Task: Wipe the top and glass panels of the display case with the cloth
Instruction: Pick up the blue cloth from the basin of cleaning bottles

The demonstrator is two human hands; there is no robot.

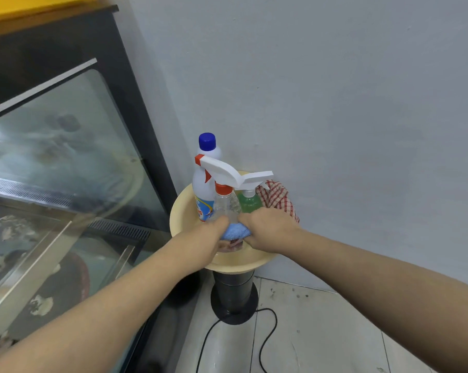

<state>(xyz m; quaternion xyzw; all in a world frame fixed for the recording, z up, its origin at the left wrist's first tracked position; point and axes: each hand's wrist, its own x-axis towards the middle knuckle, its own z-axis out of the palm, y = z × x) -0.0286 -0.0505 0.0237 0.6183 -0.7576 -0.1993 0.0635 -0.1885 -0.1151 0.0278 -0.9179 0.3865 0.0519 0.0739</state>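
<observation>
A blue cloth [236, 230] lies bunched in a cream basin [180, 211] at centre frame. My left hand [211, 242] and my right hand [268, 232] both reach into the basin and close on the cloth from either side. The display case [66, 157], with a black frame and a glass side panel, fills the left of the view; its yellow top [25, 9] shows at the upper left. My fingertips are hidden behind the cloth.
In the basin stand a clear spray bottle [226, 205], a green spray bottle [250, 201], a white bottle with blue cap [206, 181] and a red checked cloth [277, 199]. The basin rests on a black pedestal [233, 294] with a cable [268, 337]. A grey wall is behind.
</observation>
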